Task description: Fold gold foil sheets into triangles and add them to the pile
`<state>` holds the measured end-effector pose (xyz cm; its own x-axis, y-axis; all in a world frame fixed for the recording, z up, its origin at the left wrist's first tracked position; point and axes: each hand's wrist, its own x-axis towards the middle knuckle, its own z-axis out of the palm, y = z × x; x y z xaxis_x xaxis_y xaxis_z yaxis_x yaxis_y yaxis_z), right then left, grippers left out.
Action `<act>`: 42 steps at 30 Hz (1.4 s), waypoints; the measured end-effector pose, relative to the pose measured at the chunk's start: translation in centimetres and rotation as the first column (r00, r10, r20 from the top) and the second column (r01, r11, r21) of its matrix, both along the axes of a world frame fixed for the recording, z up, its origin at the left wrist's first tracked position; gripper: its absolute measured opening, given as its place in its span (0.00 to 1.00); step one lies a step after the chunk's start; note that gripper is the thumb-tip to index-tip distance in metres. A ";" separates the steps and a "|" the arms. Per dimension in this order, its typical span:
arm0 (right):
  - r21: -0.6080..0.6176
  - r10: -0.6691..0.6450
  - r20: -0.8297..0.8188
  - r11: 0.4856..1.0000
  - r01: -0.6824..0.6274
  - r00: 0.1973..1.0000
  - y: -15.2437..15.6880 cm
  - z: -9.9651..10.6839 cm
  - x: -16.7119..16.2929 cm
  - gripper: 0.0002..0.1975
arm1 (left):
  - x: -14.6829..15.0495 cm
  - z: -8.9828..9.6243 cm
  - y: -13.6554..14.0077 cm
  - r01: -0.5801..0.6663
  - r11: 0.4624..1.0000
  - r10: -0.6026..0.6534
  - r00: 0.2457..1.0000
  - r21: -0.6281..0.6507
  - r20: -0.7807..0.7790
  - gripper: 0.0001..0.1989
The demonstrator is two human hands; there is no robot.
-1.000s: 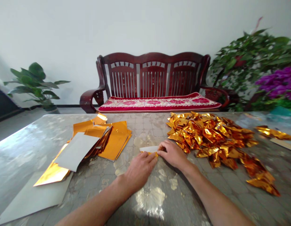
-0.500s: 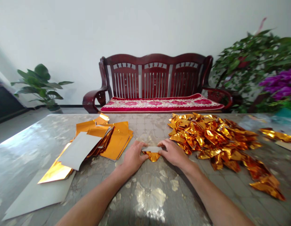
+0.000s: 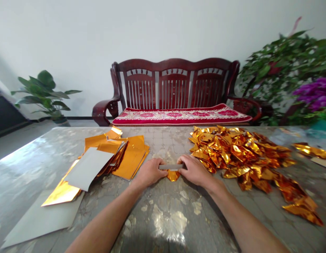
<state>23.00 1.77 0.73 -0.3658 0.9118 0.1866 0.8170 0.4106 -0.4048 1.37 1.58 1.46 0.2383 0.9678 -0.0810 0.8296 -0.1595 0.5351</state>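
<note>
Near the table's (image 3: 163, 218) front edge our two forearms converge toward its middle, where our left hand (image 3: 149, 173) and right hand (image 3: 195, 171) meet over one small gold foil piece (image 3: 173, 175). We pinch it from both ends, fingers curled closed on it, so its long axis runs left to right between our fingertips, white backing up and a gold point hanging toward us. Neither hand is nearer; it sits squarely between them. Just beyond our left hand lies the stack of flat gold sheets (image 3: 126, 156); beyond our right spreads the heap of folded gold pieces (image 3: 239, 151), toward the far edge.
</note>
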 end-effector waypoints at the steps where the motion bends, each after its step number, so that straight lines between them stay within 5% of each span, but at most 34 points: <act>1: -0.010 -0.004 0.000 1.000 0.004 1.000 0.0 0.1 0.0 0.08 | 0.0 0.0 0.0 -0.007 1.000 0.007 1.000 0.004 0.000 0.11; 14: -0.013 0.038 0.043 0.999 -0.038 0.998 -0.2 0.4 -0.3 0.04 | 0.5 0.2 -0.5 -0.030 0.998 0.033 0.998 0.054 -0.060 0.09; 22: 0.084 0.098 0.004 0.992 -0.098 0.995 -0.3 -0.2 0.0 0.05 | 0.2 -1.3 -1.4 0.012 0.970 -0.012 1.000 0.242 0.000 0.03; 27: 0.195 0.198 0.035 0.960 -0.201 0.980 -0.6 -0.8 0.6 0.07 | -0.2 -1.7 -2.5 0.204 0.875 -0.136 0.974 0.439 -0.181 0.09; 31: 0.268 0.236 0.095 0.930 -0.254 0.967 -0.9 -1.0 0.9 0.10 | -0.2 -1.6 -3.0 0.331 0.825 -0.160 0.915 0.459 -0.371 0.10; 42: 0.223 0.248 0.118 0.937 -0.269 0.962 -2.3 -0.5 1.4 0.15 | 1.3 0.2 -5.6 0.411 0.835 -0.147 0.807 0.365 -0.573 0.08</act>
